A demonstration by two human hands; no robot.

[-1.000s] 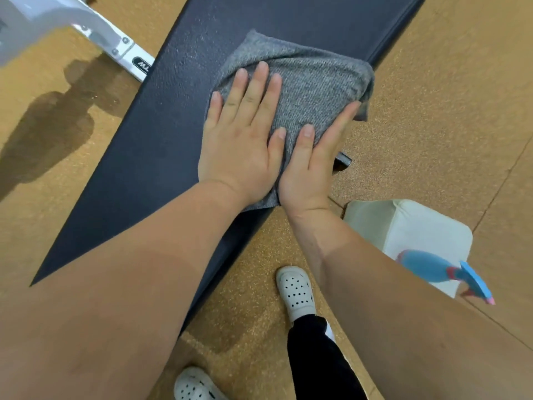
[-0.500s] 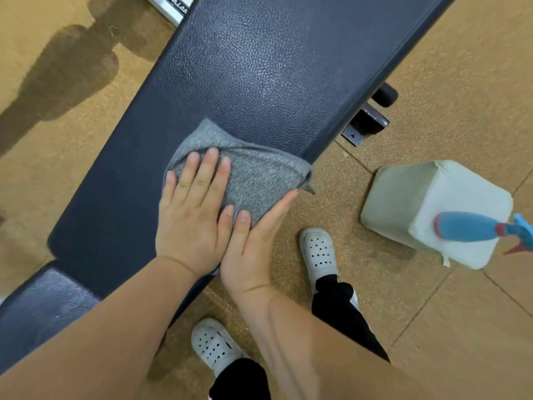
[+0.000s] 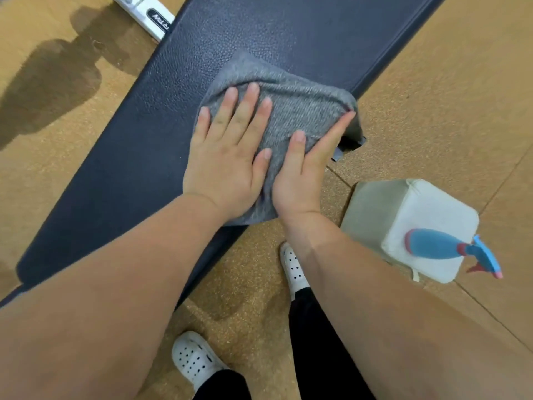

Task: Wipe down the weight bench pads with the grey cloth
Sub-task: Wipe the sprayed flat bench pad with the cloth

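Note:
The grey cloth (image 3: 305, 111) lies spread on the dark blue bench pad (image 3: 259, 33), at the pad's right edge and hanging a little over it. My left hand (image 3: 227, 157) rests flat on the cloth with fingers spread, pressing it onto the pad. My right hand (image 3: 302, 174) sits beside it at the pad's edge, thumb on top of the cloth and fingers wrapped down over the side. Both forearms reach in from the bottom of the view.
A white cube-shaped cushion (image 3: 383, 215) stands on the cork floor to the right, with a blue spray bottle (image 3: 444, 245) lying on it. The white bench frame (image 3: 144, 15) shows at top left. My white shoes (image 3: 294, 267) (image 3: 193, 359) stand close by the pad's right side.
Both hands have slid the cloth back up the pad, away from its near end, after a stroke toward me in the earlier frames. The view has shifted with them.

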